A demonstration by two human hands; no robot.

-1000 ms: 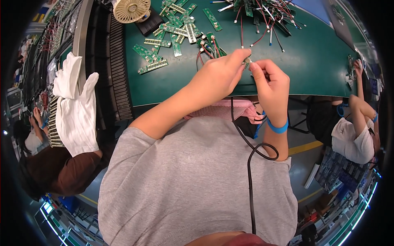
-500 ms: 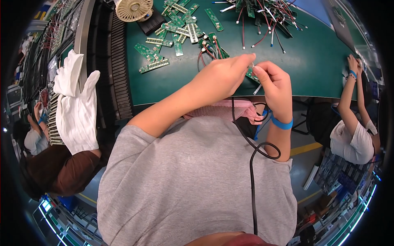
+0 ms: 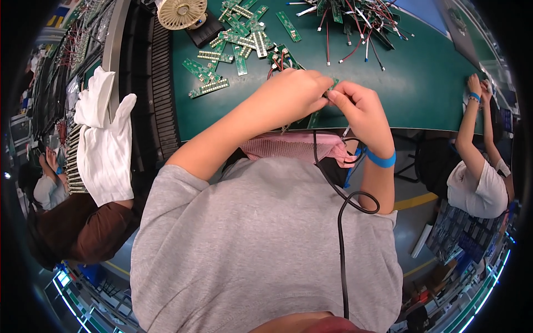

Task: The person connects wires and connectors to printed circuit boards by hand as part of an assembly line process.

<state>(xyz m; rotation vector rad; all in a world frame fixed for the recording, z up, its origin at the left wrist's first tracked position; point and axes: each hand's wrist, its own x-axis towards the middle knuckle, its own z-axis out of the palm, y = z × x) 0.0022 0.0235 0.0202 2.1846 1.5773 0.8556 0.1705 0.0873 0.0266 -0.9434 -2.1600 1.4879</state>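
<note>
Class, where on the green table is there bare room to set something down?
The widest free patch of green tabletop lies right of the right hand, nearer than the pile of wired boards. A smaller one lies between the loose boards, ribbed black rack and left forearm. Crowded: the far side, where those boards lie.

a smooth, dark green tabletop point(image 3: 422, 94) is strewn at the left with narrow, rectangular green circuit boards point(image 3: 259, 43), overlapped in a loose spread. one slim green board point(image 3: 288, 26) is set just apart on their right. beyond, toward the right, a tangled pile of boards with red, black and white wires point(image 3: 355, 16) is borne. nearer, a smaller cluster of green boards with red leads point(image 3: 291, 57) is partly hidden. beside the spread, a black, boxy block point(image 3: 205, 35) is placed.
</note>
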